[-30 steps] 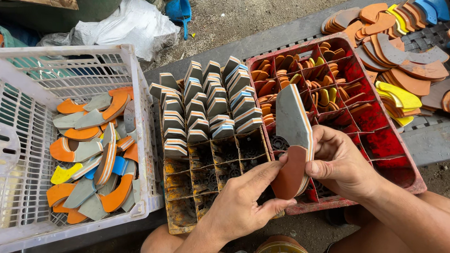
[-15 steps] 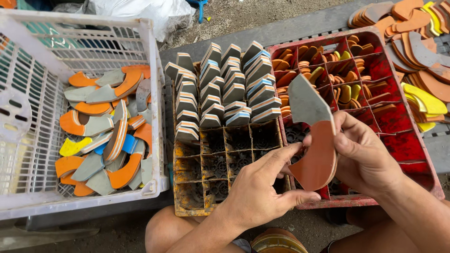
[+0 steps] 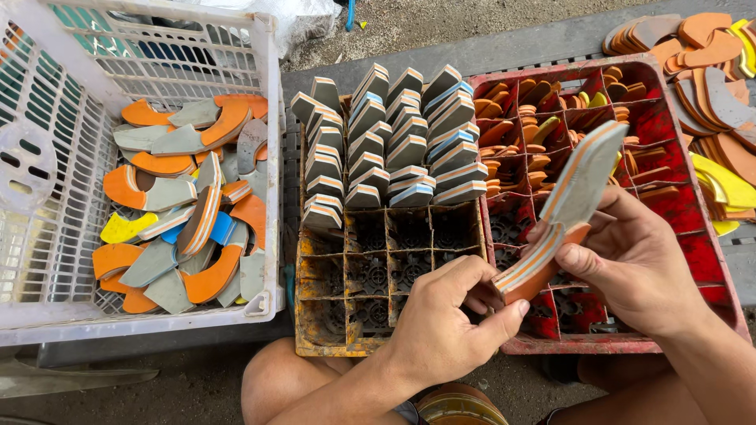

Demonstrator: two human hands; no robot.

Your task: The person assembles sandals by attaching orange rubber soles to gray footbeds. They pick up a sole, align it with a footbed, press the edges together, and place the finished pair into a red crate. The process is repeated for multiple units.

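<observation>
Both my hands hold one long foam sole piece (image 3: pixel 571 197), grey on its face with orange and white layers along its edge, tilted above the red crate. My right hand (image 3: pixel 630 264) grips its middle with thumb and fingers. My left hand (image 3: pixel 449 323) pinches its lower end over the front of the brown divided crate (image 3: pixel 315 315). That brown crate holds rows of upright grey layered foam wedges (image 3: pixel 394 142) in its far cells; its near cells are bare.
A white slotted plastic basket (image 3: pixel 272 197) on the left holds several orange, grey and yellow curved foam offcuts (image 3: pixel 177 212). The red divided crate (image 3: pixel 709 260) has small orange pieces in its far cells. More foam soles (image 3: pixel 717 86) lie heaped at the right.
The sole piece has turned, so its layered edge now shows and it lies more slanted. My left hand has shifted its grip to the lower end. The view has come closer.
</observation>
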